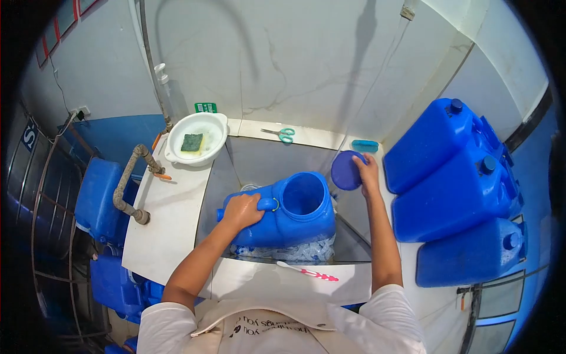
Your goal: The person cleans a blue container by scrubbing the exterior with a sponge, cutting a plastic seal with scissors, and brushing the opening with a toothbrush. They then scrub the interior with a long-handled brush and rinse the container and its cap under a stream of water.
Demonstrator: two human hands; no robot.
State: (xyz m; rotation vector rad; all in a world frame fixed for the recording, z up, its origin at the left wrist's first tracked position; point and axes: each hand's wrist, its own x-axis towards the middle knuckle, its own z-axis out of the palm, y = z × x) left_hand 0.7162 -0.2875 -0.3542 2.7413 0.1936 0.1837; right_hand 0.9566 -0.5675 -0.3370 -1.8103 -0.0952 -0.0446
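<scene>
A blue plastic water jug (pixel 259 227) rests in the sink (pixel 227 159), with its wide round mouth uncovered and facing up toward me. My left hand (pixel 242 212) is wrapped around the jug's handle. Off to the jug's right, my right hand (pixel 368 174) grips a round blue lid (pixel 345 171) by its edge, apart from the mouth. Below the jug lies a clump of pale, wet-looking material (pixel 289 251), partly hidden by it.
A white basin (pixel 215 156) holds a sponge (pixel 192 143) and suds on the left counter, near a bent pipe (pixel 127 180). Scissors (pixel 285 135) and a teal brush (pixel 365 146) lie along the back ledge, a toothbrush (pixel 309 272) in front. Blue jugs (pixel 436 200) stand at right.
</scene>
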